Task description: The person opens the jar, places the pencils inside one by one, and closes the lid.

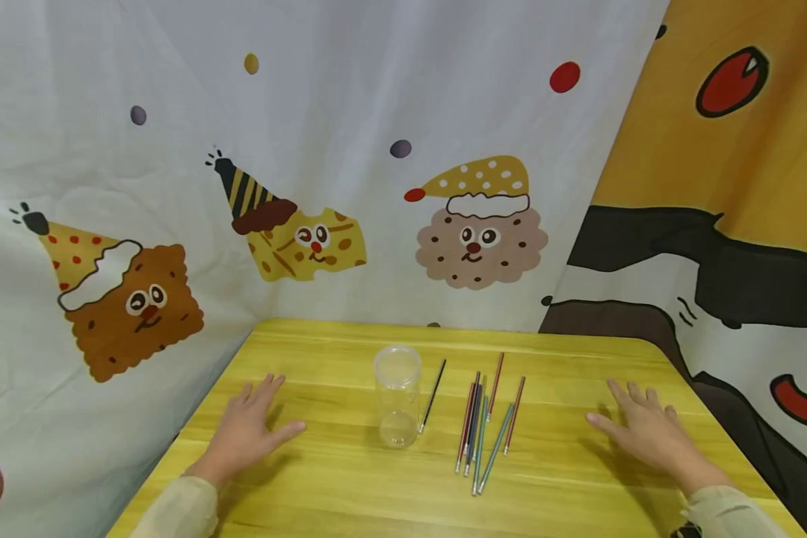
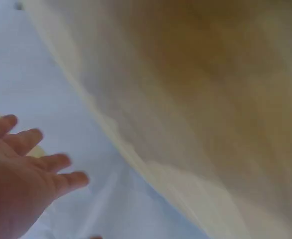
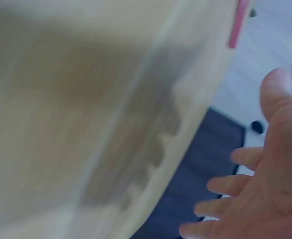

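Note:
My left hand (image 1: 245,430) is spread at the left side of the wooden table, fingers straight, holding nothing. On the right, my right hand (image 1: 645,433) is likewise spread and bare. Between them stands a clear plastic jar (image 1: 398,400), upright, nearer the left hand. Just right of the jar lies a dark pencil (image 1: 433,396). Farther right, several pencils lie loosely grouped, among them a red pencil (image 1: 514,415) and a green pencil (image 1: 495,448), their eraser ends toward me. The wrist views show the left hand (image 2: 26,169) and right hand (image 3: 255,189) with fingers apart.
The yellow wood-grain table (image 1: 350,501) has rounded far corners. Behind it hangs a white cloth (image 1: 350,112) printed with cartoon biscuits and cheese. A part of a pink-red stick (image 3: 239,22) shows at the top of the right wrist view.

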The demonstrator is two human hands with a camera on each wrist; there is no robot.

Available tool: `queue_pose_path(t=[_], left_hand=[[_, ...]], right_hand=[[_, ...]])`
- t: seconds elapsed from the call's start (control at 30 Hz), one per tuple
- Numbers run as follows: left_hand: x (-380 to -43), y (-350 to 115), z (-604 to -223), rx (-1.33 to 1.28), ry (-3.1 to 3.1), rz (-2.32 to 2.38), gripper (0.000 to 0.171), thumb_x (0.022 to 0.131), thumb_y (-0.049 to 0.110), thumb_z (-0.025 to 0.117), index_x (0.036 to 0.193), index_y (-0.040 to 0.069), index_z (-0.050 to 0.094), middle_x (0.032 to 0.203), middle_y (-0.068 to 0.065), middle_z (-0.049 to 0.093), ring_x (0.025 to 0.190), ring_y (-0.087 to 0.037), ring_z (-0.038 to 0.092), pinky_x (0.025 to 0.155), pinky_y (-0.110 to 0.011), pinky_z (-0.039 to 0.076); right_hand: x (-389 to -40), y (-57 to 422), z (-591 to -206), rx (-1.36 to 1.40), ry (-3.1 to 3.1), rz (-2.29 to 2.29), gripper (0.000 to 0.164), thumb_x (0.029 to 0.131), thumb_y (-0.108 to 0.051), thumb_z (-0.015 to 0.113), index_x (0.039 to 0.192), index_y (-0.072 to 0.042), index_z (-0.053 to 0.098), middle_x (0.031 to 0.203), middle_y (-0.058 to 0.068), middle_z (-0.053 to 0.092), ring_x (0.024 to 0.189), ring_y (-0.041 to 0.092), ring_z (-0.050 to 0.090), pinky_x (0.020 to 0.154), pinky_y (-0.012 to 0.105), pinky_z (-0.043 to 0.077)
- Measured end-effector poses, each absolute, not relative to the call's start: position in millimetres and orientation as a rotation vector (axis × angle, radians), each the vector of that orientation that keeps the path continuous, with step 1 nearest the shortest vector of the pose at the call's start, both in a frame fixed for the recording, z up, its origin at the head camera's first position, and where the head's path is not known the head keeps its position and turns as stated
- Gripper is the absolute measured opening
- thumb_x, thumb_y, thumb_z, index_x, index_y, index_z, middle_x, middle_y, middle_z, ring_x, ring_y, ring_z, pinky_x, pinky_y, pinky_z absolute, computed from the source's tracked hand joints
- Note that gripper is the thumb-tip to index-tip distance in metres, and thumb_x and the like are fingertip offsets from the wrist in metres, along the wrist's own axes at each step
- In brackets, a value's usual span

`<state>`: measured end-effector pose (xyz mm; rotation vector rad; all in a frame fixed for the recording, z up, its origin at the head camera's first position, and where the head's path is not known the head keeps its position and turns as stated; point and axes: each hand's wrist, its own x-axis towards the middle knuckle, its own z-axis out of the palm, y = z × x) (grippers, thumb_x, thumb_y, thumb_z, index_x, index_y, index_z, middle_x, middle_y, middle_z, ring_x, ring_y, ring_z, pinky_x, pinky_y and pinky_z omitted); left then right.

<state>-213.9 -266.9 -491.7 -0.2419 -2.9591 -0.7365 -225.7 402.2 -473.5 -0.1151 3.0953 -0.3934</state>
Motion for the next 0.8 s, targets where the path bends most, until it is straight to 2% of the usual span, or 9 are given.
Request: queue_pose_path(t=[0.07, 0.13, 0.23, 0.3, 0.37, 0.47, 0.57, 0.7, 0.8], left_hand=[[-212.9, -249.3, -484.4, -0.225, -2.938, -0.919, 0.103, 0.093, 0.066, 0.074, 0.167, 0.008, 0.033, 0.170, -0.027, 0.036, 0.152, -0.059, 0.035, 0.119, -0.077, 0.032], [-211.9, -226.3, -476.4, -0.190, -2.908, -1.126, 0.107, 0.088, 0.063, 0.081, 0.167, 0.010, 0.032, 0.165, -0.027, 0.043, 0.136, -0.055, 0.054, 0.111, -0.068, 0.047], [-211.8, -188.2, -467.8, -0.134, -2.830, -1.339, 0.111, 0.081, 0.059, 0.090, 0.166, 0.015, 0.034, 0.163, -0.023, 0.045, 0.130, -0.048, 0.060, 0.106, -0.062, 0.053], [-212.5, -164.4, -465.8, -0.109, -2.763, -1.445, 0.112, 0.077, 0.055, 0.094, 0.165, 0.015, 0.037, 0.163, -0.020, 0.047, 0.132, -0.046, 0.060, 0.108, -0.062, 0.052], [-214.4, -143.9, -466.3, -0.093, -2.701, -1.498, 0.113, 0.074, 0.055, 0.096, 0.163, 0.014, 0.039, 0.166, -0.016, 0.045, 0.149, -0.044, 0.047, 0.117, -0.066, 0.045], [-217.1, -119.3, -468.5, -0.055, -2.632, -1.576, 0.114, 0.072, 0.054, 0.098, 0.161, 0.013, 0.040, 0.166, -0.012, 0.047, 0.153, -0.042, 0.043, 0.118, -0.068, 0.043], [-219.0, -100.6, -471.2, -0.032, -2.583, -1.604, 0.113, 0.072, 0.052, 0.098, 0.159, 0.011, 0.041, 0.162, -0.012, 0.049, 0.152, -0.043, 0.043, 0.116, -0.069, 0.043], [-221.0, -84.4, -473.6, -0.032, -2.562, -1.550, 0.107, 0.072, 0.052, 0.098, 0.154, 0.009, 0.045, 0.154, -0.014, 0.054, 0.145, -0.044, 0.049, 0.113, -0.068, 0.046], [-221.8, -78.8, -475.0, -0.014, -2.579, -1.461, 0.102, 0.072, 0.056, 0.097, 0.149, 0.008, 0.050, 0.146, -0.015, 0.059, 0.136, -0.041, 0.055, 0.107, -0.066, 0.051]], right_hand=[[-228.6, 383.4, -461.9, -0.157, 3.089, -0.454, 0.097, 0.103, -0.068, 0.055, 0.161, 0.008, 0.036, 0.155, 0.047, 0.040, 0.136, 0.071, 0.042, 0.104, 0.084, 0.037], [-231.4, 355.0, -448.0, -0.224, 3.090, -0.561, 0.090, 0.104, -0.064, 0.058, 0.157, 0.007, 0.044, 0.152, 0.040, 0.051, 0.129, 0.062, 0.057, 0.100, 0.076, 0.049], [-235.5, 298.1, -424.9, -0.369, 3.098, -0.728, 0.076, 0.105, -0.058, 0.061, 0.152, 0.000, 0.055, 0.147, 0.029, 0.063, 0.120, 0.050, 0.068, 0.097, 0.065, 0.057], [-237.9, 256.3, -411.1, -0.511, 3.080, -0.865, 0.068, 0.105, -0.055, 0.064, 0.149, -0.004, 0.060, 0.146, 0.021, 0.066, 0.124, 0.044, 0.068, 0.100, 0.061, 0.058], [-239.4, 216.3, -397.8, -0.644, 3.038, -0.958, 0.064, 0.104, -0.054, 0.066, 0.148, -0.008, 0.062, 0.146, 0.016, 0.068, 0.126, 0.041, 0.068, 0.103, 0.059, 0.058], [-241.3, 166.0, -382.9, -0.798, 2.984, -1.034, 0.064, 0.101, -0.053, 0.071, 0.147, -0.010, 0.062, 0.146, 0.012, 0.068, 0.130, 0.038, 0.066, 0.106, 0.058, 0.056], [-243.6, 131.3, -375.7, -0.893, 2.994, -1.029, 0.065, 0.096, -0.054, 0.077, 0.143, -0.010, 0.064, 0.143, 0.010, 0.069, 0.119, 0.033, 0.071, 0.104, 0.056, 0.058], [-247.1, 104.1, -377.4, -0.933, 3.059, -0.996, 0.063, 0.087, -0.056, 0.086, 0.128, -0.011, 0.068, 0.129, 0.006, 0.074, 0.105, 0.026, 0.071, 0.091, 0.046, 0.060], [-247.1, 91.8, -380.7, -0.906, 3.086, -0.970, 0.062, 0.084, -0.059, 0.087, 0.120, -0.012, 0.070, 0.124, 0.006, 0.075, 0.108, 0.025, 0.070, 0.086, 0.043, 0.060]])
